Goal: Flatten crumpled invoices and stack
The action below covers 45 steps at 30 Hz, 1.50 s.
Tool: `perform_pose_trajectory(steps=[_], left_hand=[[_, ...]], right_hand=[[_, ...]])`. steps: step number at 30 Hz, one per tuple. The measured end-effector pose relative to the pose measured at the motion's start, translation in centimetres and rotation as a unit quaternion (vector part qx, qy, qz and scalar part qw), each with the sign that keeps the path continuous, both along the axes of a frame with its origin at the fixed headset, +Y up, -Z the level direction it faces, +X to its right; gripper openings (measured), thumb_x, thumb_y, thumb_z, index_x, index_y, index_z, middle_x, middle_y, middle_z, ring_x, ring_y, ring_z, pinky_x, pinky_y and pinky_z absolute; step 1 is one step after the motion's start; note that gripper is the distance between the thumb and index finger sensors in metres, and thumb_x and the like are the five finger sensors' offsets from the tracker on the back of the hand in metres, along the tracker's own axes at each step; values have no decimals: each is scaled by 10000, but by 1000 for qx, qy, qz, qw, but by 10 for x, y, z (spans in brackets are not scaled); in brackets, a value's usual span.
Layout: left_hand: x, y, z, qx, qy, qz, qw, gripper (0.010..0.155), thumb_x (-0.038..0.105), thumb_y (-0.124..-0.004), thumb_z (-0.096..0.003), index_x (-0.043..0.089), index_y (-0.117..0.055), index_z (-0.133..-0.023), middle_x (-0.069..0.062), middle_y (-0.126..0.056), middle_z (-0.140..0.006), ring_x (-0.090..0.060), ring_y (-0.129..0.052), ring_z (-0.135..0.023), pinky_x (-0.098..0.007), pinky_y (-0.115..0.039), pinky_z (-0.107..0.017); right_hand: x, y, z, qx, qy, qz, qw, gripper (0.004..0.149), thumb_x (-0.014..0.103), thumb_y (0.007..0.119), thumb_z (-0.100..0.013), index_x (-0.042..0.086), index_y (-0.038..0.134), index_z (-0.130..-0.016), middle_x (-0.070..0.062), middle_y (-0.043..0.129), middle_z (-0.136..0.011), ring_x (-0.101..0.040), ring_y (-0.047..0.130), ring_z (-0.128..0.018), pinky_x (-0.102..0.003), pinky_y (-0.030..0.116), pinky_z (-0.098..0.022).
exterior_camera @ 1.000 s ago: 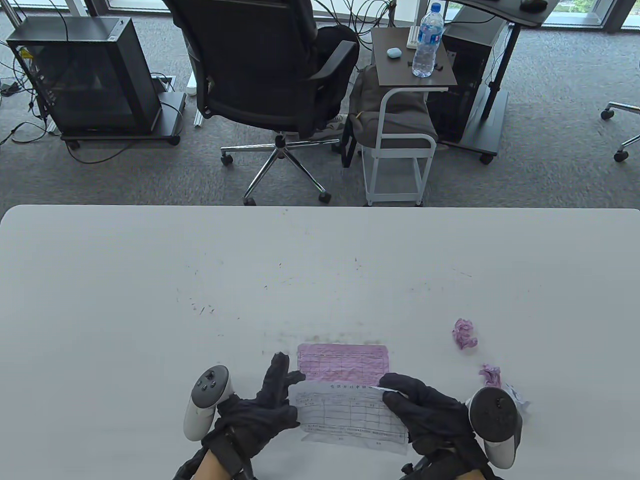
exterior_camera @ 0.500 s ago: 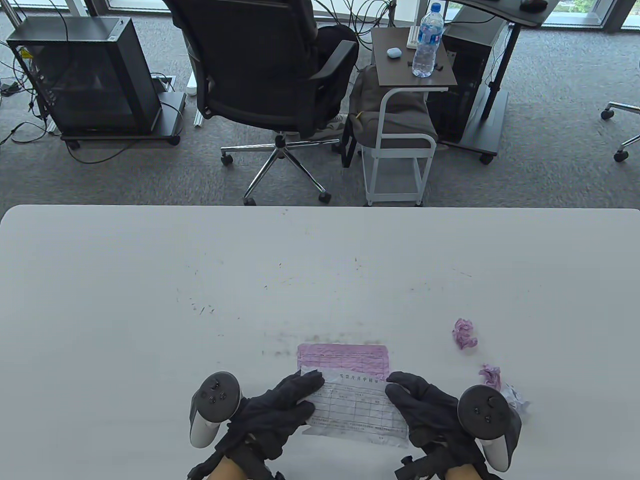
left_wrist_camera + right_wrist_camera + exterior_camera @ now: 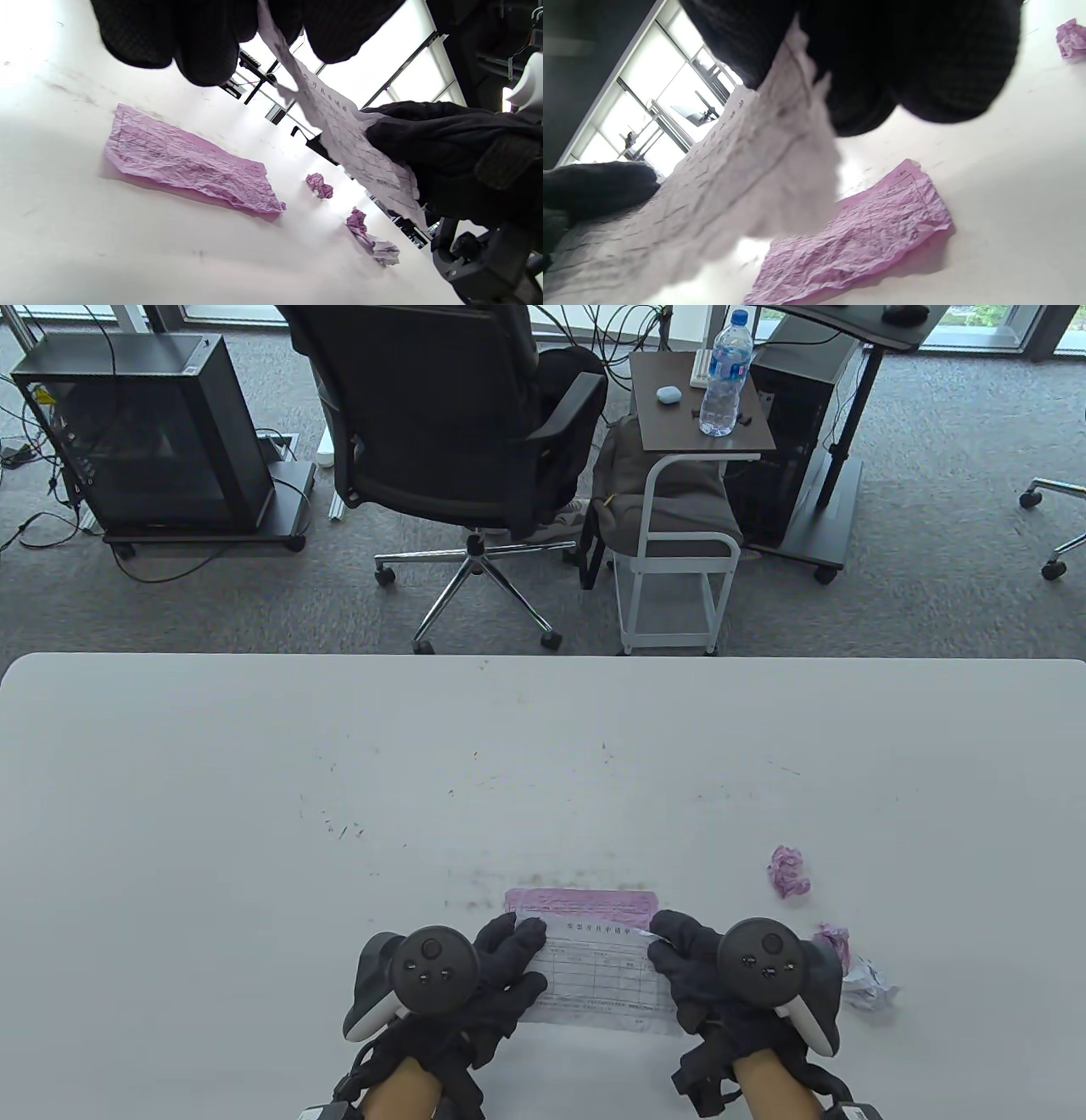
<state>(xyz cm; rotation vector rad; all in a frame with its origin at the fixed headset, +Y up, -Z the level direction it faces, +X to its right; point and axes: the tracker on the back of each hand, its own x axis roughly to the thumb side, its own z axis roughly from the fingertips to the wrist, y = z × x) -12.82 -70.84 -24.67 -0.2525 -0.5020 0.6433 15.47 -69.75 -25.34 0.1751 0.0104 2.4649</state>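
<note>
At six o'clock, left hand and right hand pinch the white invoice aloft; next, lower it squarely onto the pink invoice.

From my table feed the white invoice hides most of the pink invoice, its print too small to read.

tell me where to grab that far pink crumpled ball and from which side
Pinch the far pink ball across its middle from straight above. It is a small, irregular wad sitting free on the table, apart from the other wads, so it likely offers no edge to slide under.
</note>
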Motion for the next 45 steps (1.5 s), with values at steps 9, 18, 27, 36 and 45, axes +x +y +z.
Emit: perform_pose_trajectory(steps=[9,18,27,36,45], left_hand=[[5,-36,-43,-15,20,-87,996,607,298,-767,-586,63,-557,-1105,-192,-414,-1113,-515,-670,-956,-593,-682,-626],[9,-59,-64,-26,6,-157,987,612,308,-770,-585,84,-550,-1111,-169,-399,-1122,-545,-618,-969,-615,-642,-642],[16,-71,-67,-22,-6,-209,978,656,352,-775,-583,93,-512,-1125,-151,-347,-1136,-561,-475,-1002,-628,-556,-675],[14,-79,-66,-47,24,-265,963,713,415,-754,-572,114,-453,-1143,-234,-230,-1125,-620,-264,-997,-677,-444,-680],[5,-80,-67,-41,28,-267,963,746,489,-727,-556,161,-419,-1151,-245,-192,-1126,-626,-302,-1001,-680,-446,-682]], right_hand=[[-24,-22,-56,-40,5,108,993,491,205,829,-497,75,669,-942,-158,904,-743,-203,982,-445,-357,902,-290],[-44,-51,-82,-73,24,196,978,511,196,831,-495,76,649,-957,-159,898,-759,-212,976,-473,-371,899,-312],[-56,-67,-85,-61,28,255,965,505,196,831,-493,81,654,-953,-157,913,-724,-203,968,-476,-367,897,-316],[-76,-72,-77,-24,49,381,923,529,231,853,-489,98,646,-957,-112,904,-728,-183,960,-476,-362,894,-317],[-70,-67,-73,5,20,474,880,672,352,838,-490,115,505,-1024,-234,612,-997,-367,811,-757,-441,833,-458]])
